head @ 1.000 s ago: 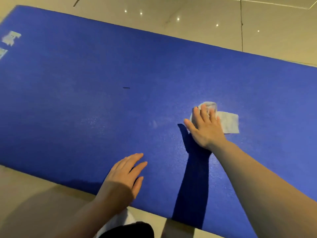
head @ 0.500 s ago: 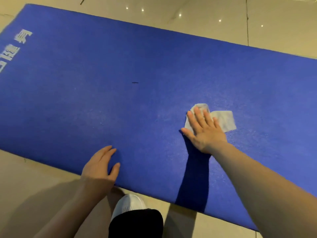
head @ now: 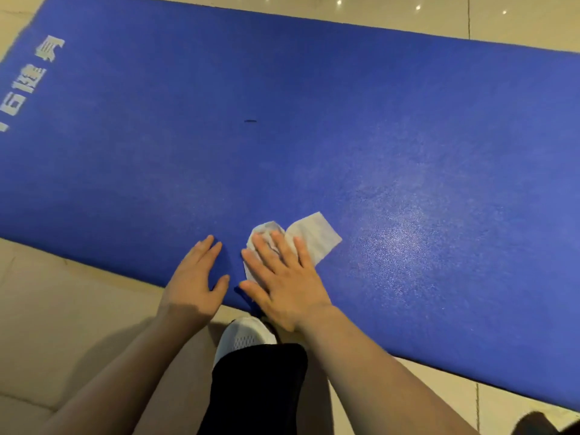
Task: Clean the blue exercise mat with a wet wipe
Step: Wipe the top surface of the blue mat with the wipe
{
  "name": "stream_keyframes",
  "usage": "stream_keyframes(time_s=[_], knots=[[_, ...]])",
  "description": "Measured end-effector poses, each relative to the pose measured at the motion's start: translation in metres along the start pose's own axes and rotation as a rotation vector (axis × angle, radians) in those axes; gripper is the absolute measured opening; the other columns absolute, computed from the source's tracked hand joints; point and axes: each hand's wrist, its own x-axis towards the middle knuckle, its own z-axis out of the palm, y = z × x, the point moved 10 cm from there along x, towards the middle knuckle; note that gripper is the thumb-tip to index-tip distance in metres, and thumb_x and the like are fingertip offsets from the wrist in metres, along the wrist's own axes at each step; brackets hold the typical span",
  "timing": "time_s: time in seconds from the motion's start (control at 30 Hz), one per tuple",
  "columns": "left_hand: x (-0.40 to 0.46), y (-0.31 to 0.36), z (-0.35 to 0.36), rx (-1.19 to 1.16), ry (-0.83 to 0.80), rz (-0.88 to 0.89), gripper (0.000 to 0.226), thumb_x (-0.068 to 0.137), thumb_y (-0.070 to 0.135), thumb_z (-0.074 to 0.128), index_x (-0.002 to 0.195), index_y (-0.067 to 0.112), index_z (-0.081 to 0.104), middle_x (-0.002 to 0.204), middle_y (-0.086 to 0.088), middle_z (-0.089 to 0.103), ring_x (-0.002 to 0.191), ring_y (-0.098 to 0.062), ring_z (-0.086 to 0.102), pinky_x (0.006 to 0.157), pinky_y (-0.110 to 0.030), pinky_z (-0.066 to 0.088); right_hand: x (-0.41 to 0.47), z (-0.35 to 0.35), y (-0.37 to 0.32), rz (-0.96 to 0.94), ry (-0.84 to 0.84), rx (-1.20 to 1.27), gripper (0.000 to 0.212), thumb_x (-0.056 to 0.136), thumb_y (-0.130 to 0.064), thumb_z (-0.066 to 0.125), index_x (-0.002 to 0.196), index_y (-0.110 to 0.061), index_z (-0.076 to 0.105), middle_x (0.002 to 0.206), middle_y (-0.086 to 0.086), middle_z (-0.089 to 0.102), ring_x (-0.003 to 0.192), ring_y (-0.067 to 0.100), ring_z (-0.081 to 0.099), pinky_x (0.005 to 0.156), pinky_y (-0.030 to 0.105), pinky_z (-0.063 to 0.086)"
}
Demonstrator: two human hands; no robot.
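Under the right hand (head: 287, 285), whose straight fingers (head: 271, 255) press flat for even rubbing, lies the wipe (head: 310, 237), near the mat (head: 345, 105) edge. Beside them, the left hand (head: 193, 282) rests flat with fingers extended, likely steadying the mat.

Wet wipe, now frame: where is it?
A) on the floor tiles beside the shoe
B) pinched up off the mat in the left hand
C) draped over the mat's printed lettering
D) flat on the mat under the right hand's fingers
D: the right hand lies with straight fingers on the wet wipe, pressing it onto the blue mat near its front edge.
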Motion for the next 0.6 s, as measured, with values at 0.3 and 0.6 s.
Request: stream_keyframes(time_s=[0.3,0.6], knots=[[-0.006,0.019,0.006,0.080,0.071,-0.019,0.061,0.096,0.021,0.057,0.150,0.010,0.032,0.160,-0.006,0.021,0.148,-0.022,0.016,0.119,-0.034,0.013,-0.117,-0.054,0.195,0.622,0.206,-0.032,0.083,0.084,-0.073,-0.013,0.155,-0.030,-0.006,0.158,-0.012,-0.023,0.148,0.014,-0.021,0.118,0.042,-0.013],[-0.015,0.030,0.037,0.186,-0.031,0.033,0.065,0.099,0.032,0.051,0.155,0.019,0.020,0.164,-0.007,0.005,0.150,-0.025,0.004,0.120,-0.042,0.006,-0.111,-0.023,0.137,0.607,0.328,-0.040,0.087,0.087,-0.068,0.007,0.156,-0.016,0.014,0.164,0.008,0.006,0.150,0.035,-0.001,0.116,0.049,-0.009]])
